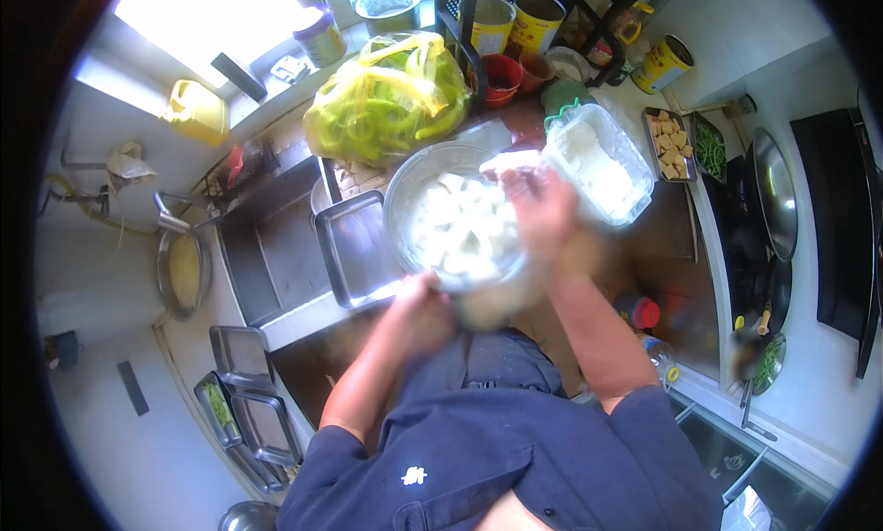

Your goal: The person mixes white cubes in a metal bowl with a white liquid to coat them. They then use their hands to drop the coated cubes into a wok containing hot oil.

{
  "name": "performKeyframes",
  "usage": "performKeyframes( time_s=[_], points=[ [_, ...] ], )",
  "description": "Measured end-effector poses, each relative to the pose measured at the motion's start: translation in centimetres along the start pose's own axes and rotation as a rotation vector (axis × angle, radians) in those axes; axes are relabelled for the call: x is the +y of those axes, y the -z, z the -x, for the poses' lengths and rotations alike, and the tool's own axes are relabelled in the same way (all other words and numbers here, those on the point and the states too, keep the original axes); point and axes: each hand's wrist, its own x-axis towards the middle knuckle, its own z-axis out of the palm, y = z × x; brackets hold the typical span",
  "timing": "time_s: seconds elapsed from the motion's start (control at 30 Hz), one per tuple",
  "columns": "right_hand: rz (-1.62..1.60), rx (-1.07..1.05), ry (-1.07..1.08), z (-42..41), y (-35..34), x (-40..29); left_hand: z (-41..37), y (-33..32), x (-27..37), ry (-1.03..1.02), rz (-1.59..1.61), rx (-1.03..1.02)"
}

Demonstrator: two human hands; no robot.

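A round metal bowl (pixel 407 179) in front of me holds many white chunks (pixel 465 220), overexposed and too bright to identify. My left hand (pixel 424 307) grips the bowl's near-left rim. Over its right side is my right hand (pixel 541 206), blurred, with its fingers around a white object (pixel 512 162); whether this is a scoop, a packet or something else is unclear. Just right of that hand, a clear plastic tub (pixel 638 179) contains white powder (pixel 597 162). A rectangular steel tray (pixel 359 248) lies against the bowl's left side.
Behind the bowl sits a plastic bag of green peppers (pixel 386 96). A sink (pixel 296 248) is at left, beside stacked steel trays (pixel 265 427). Yellow cans (pixel 538 24) stand at the back. Trays of tan cubes (pixel 669 148) and cut green vegetables (pixel 709 148) are right, near a wok (pixel 774 193).
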Motion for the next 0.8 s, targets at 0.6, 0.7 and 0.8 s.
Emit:
performKeyframes(
  time_s=[0.6,0.7,0.8],
  points=[
    [0.641,-0.155,-0.22,-1.2,2.5,19.0,1.6,4.9,2.2,-0.379,-0.469,0.024],
    [0.473,-0.035,-0.087,-2.0,1.2,13.3,5.3,3.9,3.1,-0.529,-0.457,0.148],
    [-0.413,0.068,-0.391,-3.0,0.9,13.6,5.6,1.5,2.6,-0.527,-0.423,0.112]
  ],
)
